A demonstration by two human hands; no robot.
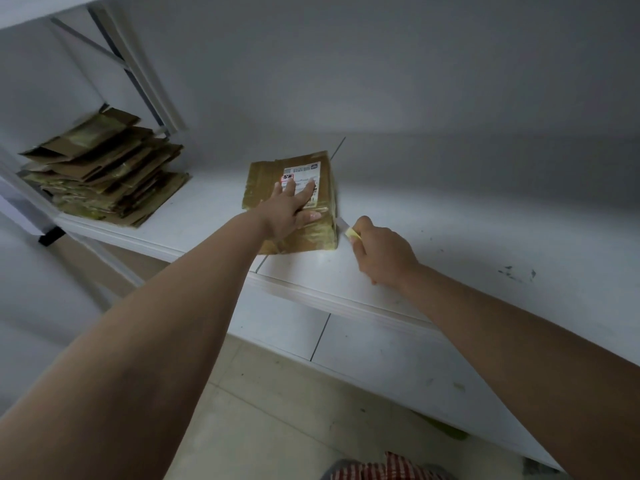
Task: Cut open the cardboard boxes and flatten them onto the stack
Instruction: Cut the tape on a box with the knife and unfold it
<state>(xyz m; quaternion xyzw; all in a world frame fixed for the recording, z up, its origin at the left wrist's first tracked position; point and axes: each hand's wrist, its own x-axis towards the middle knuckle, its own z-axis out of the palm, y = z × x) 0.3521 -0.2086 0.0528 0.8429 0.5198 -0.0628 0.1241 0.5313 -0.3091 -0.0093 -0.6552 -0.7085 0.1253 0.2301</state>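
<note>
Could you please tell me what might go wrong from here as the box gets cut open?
1. The left hand lies flat on the cardboard box, its thumb near the edge where the knife in the right hand points; a slip could cut it.
2. The box sits near the shelf edge, so pushing could slide it off.

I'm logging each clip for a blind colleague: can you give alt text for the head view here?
The left hand presses flat on a taped cardboard box on a white table, while the right hand holds a yellow utility knife with its blade at the box's right side. A stack of flattened cardboard lies at the table's far left.
</note>
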